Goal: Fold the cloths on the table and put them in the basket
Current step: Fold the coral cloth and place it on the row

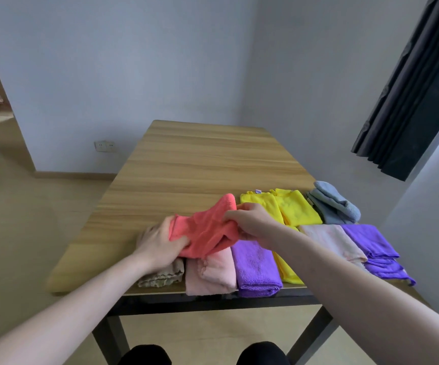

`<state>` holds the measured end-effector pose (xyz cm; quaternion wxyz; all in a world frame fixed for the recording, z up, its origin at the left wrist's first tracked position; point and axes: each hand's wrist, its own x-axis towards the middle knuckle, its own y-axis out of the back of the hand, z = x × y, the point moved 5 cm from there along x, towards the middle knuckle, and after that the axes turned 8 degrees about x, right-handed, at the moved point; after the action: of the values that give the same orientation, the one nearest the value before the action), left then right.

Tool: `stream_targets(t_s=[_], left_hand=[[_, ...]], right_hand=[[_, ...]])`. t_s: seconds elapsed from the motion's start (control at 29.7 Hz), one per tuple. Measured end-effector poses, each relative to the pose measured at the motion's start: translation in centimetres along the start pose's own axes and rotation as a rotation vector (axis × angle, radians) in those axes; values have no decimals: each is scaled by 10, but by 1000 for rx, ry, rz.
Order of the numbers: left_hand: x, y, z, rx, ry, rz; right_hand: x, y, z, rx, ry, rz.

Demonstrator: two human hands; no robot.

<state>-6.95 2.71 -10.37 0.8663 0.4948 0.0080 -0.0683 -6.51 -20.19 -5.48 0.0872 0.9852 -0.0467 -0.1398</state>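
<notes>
Coral terry, bunched and slack, hangs between the two hands in the head view, the only view there is: the coral cloth (pixel 207 227) is lifted just clear of the row beneath it, most likely so it can be shaken out and its edges found before folding. The left hand (pixel 160 241) pinches the cloth's near-left part with curled fingers, while the right hand (pixel 250 222) grips a gather of it on the right side, thumb and fingers closed round the fabric; held at two spread points like this, the cloth can be pulled taut. Below and around it the other cloths lie side by side along the near edge of the wooden table (pixel 202 159), a layout that seems meant to keep each one reachable: a beige cloth (pixel 163 276) partly under the left hand, a pink cloth (pixel 210 275), a purple cloth (pixel 257 270), a yellow cloth (pixel 292 209), a pale cream cloth (pixel 331 241), a second purple cloth (pixel 371 243) drooping over the right edge, and a blue-grey cloth (pixel 334 204) farthest back. Several already look roughly folded, though the wide lens makes that hard to judge. No basket is in view, so the putting-away step is not yet begun
</notes>
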Motion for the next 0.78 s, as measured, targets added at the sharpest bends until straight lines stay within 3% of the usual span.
stream_targets(t_s=[0.24, 0.61, 0.78], left_hand=[[3, -4, -5, -136, -12, 30], [4, 2, -19, -594, 4, -20], [10, 9, -29, -598, 43, -17]], right_hand=[[-1, -25, -20, -29, 71, -38], [7, -80, -5, -183, 101, -112], [1, -85, 3, -294, 206, -121]])
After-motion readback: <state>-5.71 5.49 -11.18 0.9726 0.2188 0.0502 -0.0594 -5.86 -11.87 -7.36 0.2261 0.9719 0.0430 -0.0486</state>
